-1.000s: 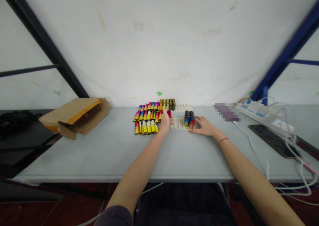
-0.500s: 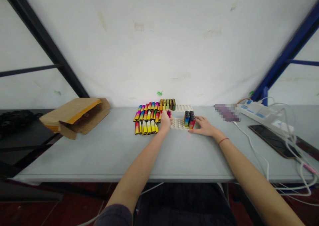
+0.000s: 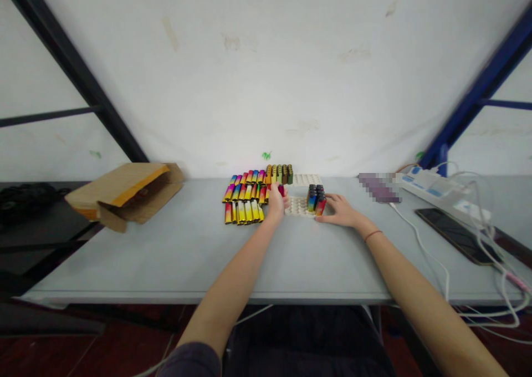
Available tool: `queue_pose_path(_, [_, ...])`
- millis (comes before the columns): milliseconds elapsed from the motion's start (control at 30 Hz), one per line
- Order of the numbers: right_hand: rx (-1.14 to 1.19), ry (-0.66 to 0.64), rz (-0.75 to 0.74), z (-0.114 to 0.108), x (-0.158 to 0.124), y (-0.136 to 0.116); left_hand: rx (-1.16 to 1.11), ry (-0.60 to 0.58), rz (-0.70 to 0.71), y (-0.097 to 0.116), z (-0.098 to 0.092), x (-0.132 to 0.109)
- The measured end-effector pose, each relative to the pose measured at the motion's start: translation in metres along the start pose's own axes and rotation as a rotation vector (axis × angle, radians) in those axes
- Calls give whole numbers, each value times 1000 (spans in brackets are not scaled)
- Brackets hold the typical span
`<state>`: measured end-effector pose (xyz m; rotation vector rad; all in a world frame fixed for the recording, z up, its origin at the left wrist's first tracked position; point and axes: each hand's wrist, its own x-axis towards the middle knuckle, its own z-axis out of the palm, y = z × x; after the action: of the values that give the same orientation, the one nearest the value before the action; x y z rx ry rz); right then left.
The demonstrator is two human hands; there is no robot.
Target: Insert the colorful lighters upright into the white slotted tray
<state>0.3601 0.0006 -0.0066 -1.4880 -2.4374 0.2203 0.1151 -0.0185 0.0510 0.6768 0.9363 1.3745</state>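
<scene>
Several rainbow-coloured lighters (image 3: 245, 199) lie in rows on the grey table (image 3: 208, 255). My left hand (image 3: 276, 204) is closed on a red lighter (image 3: 281, 190) at the right end of those rows, beside a white slotted tray (image 3: 297, 206). Several lighters (image 3: 315, 198) stand upright in the tray's right side. My right hand (image 3: 341, 209) rests on the table against the tray's right edge, its fingers touching the standing lighters. A second white tray (image 3: 306, 179) lies behind, with more upright lighters (image 3: 280, 173) to its left.
An open cardboard box (image 3: 124, 195) lies on its side at the table's left. A power strip (image 3: 436, 187), white cables (image 3: 432, 260) and a dark phone (image 3: 455, 234) are on the right. A white wall stands close behind the table.
My left hand has lifted the red lighter slightly and shifted it a little toward the tray. The right hand has stayed in place.
</scene>
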Motion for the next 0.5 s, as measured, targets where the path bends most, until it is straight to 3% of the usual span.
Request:
queue_pose_path(300, [10,7,-16,1,0,3,-42,67,68,4,-1,-1])
queue_pose_path(500, [23,21,-31,2,0,4,167,-50,145,-6,-3,4])
